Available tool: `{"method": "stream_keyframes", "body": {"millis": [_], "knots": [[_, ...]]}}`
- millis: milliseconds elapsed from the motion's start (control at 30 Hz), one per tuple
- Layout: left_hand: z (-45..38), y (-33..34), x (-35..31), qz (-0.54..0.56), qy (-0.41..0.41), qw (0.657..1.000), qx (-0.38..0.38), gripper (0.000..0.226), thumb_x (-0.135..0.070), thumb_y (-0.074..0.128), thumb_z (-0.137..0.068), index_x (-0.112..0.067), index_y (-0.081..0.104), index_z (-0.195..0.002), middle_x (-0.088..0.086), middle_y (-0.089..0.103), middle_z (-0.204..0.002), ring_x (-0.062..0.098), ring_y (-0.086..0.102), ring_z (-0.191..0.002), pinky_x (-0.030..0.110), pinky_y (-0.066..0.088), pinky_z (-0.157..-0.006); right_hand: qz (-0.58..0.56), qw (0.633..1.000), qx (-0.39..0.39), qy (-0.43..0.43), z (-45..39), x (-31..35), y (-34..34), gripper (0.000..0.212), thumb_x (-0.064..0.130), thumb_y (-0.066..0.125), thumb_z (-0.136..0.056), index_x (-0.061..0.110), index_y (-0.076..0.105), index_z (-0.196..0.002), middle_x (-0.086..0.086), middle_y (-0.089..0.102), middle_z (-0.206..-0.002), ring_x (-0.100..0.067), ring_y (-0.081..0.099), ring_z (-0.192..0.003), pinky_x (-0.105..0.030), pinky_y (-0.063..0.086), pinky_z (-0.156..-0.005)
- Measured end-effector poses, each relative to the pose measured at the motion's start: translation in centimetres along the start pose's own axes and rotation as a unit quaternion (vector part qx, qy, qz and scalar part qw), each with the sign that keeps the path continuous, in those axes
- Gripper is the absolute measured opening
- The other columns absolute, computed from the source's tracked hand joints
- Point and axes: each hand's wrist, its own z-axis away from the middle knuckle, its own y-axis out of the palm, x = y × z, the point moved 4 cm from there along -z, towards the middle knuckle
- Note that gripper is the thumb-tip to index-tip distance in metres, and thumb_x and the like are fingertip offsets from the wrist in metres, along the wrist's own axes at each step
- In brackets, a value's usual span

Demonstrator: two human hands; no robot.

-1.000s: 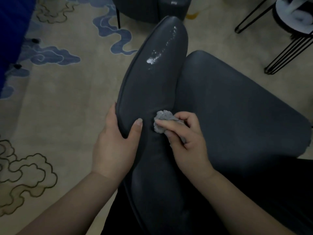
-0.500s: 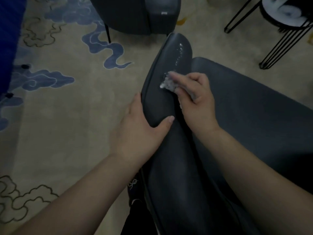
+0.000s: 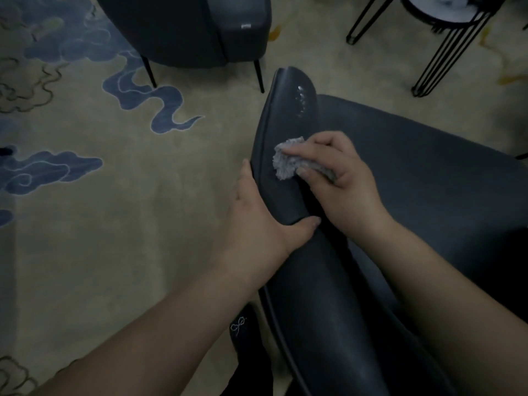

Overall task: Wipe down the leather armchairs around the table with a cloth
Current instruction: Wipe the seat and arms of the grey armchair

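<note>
I see my left hand [image 3: 258, 224] clasping the armrest [image 3: 288, 155], fingers down its outer side, thumb over the top. My right hand [image 3: 340, 178] pinches one grey cloth [image 3: 285, 162] against the armrest's top. Two armchairs counted: this one [image 3: 414, 172], another [image 3: 185, 30] beyond on the carpet [image 3: 114, 224].

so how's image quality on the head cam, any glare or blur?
Head view: dim and underexposed, dark armchair losing detail; small specular glints on wet droplets near the armrest tip; slight softness on the cloth and right hand; wide-angle bending at the edges.
</note>
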Motion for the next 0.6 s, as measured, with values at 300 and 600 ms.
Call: {"method": "stream_keyframes", "body": {"millis": [300, 600], "knots": [[0.2, -0.1, 0.2, -0.01, 0.008, 1.0, -0.022, 0.12, -0.055, 0.08, -0.053, -0.029, 0.015, -0.151, -0.011, 0.04, -0.147, 0.005, 0.044, -0.13, 0.033, 0.044, -0.105, -0.006, 1.0, -0.017, 0.024, -0.9, -0.4, 0.3, 0.031, 0.008, 0.06, -0.087, 0.028, 0.066, -0.11, 0.002, 0.047, -0.106, -0.014, 0.05, -0.11, -0.024, 0.039, -0.101], [0.2, -0.1, -0.4, -0.01, -0.001, 1.0, -0.023, 0.118, -0.046, 0.082, -0.055, -0.023, 0.018, -0.151, -0.007, 0.042, -0.147, 0.009, 0.044, -0.131, 0.033, 0.041, -0.107, -0.038, 0.995, -0.036, 0.083, -2.1, -0.4, -0.3, 0.026, 0.012, 0.059, -0.09, 0.025, 0.068, -0.11, 0.0, 0.047, -0.107, 0.0, 0.051, -0.098, -0.012, 0.039, -0.094]]}}
